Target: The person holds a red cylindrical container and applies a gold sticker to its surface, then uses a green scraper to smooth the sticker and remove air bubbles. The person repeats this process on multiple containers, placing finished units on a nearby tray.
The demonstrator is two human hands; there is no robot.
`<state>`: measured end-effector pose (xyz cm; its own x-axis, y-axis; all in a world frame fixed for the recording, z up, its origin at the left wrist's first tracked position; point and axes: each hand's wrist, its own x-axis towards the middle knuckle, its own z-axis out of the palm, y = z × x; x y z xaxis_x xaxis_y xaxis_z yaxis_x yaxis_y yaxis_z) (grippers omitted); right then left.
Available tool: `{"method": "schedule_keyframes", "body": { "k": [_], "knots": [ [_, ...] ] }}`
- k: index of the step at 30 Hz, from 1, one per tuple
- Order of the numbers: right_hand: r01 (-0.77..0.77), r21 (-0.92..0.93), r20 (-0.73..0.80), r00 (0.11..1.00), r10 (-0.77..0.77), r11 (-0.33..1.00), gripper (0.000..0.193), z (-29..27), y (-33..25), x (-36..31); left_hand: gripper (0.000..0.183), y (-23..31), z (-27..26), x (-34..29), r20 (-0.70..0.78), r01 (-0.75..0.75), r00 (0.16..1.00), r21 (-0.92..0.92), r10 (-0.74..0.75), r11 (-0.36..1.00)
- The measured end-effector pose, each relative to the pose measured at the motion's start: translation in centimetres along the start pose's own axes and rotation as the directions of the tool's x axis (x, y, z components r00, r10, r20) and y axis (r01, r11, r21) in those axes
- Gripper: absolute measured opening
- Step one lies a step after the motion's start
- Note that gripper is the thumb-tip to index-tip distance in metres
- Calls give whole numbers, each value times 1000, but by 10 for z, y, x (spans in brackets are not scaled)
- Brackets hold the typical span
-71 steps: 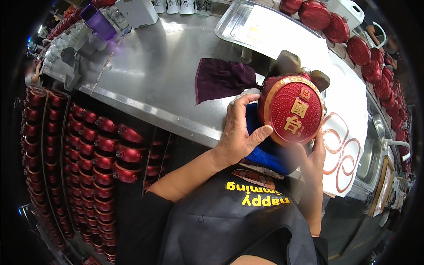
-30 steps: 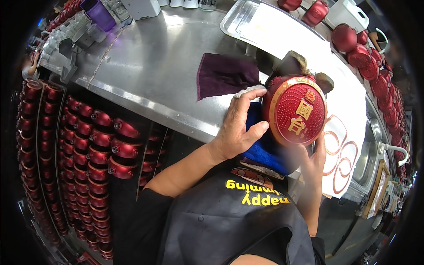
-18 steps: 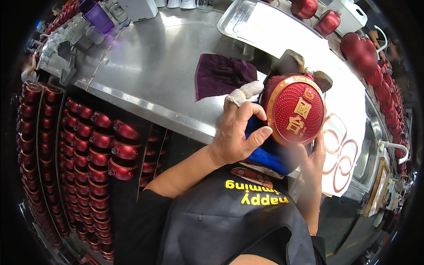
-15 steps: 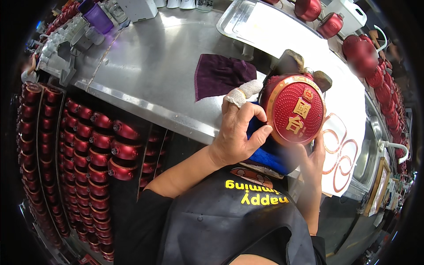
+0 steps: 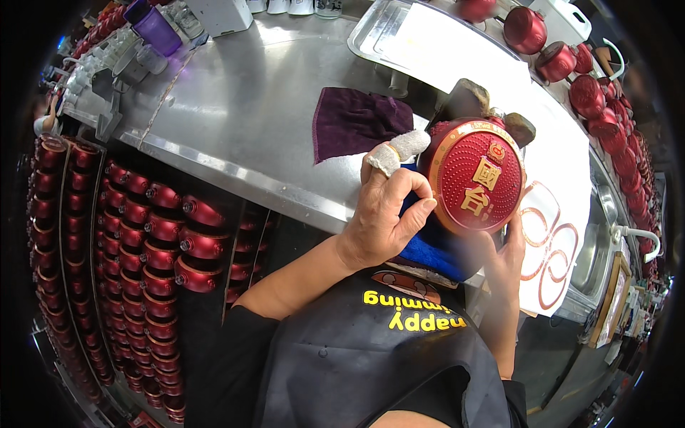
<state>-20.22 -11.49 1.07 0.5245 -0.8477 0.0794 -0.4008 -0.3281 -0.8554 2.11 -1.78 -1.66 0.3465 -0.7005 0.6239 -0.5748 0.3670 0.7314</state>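
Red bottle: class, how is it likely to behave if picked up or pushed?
The red bottle would probably roll if pushed on edge, since its outline is round. It is likely stiff: its rim shows no sag beside the right hand. That shiny rim may be slippery, though the raised dots on its face could add grip.

gold characters [image 5: 487, 174] on bottle [image 5: 457, 178], yellow apron lettering [image 5: 410, 302]

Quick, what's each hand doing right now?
Left hand: finger and thumb nearly closed; can't tell if pinching anything.
Right hand: holding the round red bottle with gold trim.
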Motion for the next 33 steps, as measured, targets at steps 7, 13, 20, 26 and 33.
{"method": "schedule_keyframes", "body": {
  "k": [7,13,20,26,33],
  "knots": [
    [12,11,2,1000,-12,1000,94,1,1,0,21,-4,0,-2,4,13,1000,14,-13,1000],
    [15,-2,15,1000,-15,1000,93,-1,0,0,56,-10,5,-13,108,225,973,-217,-206,950],
    [38,-33,-5,999,-38,999,94,1,5,0,68,-13,16,-20,39,250,968,-250,-248,935],
    [-6,-20,13,1000,6,1000,97,-1,5,-1,76,-13,18,-16,37,208,978,-202,-205,957],
    [-17,-9,-2,1000,17,1000,92,-1,3,-1,65,32,0,-46,306,-334,927,419,216,844]
  ]
}}
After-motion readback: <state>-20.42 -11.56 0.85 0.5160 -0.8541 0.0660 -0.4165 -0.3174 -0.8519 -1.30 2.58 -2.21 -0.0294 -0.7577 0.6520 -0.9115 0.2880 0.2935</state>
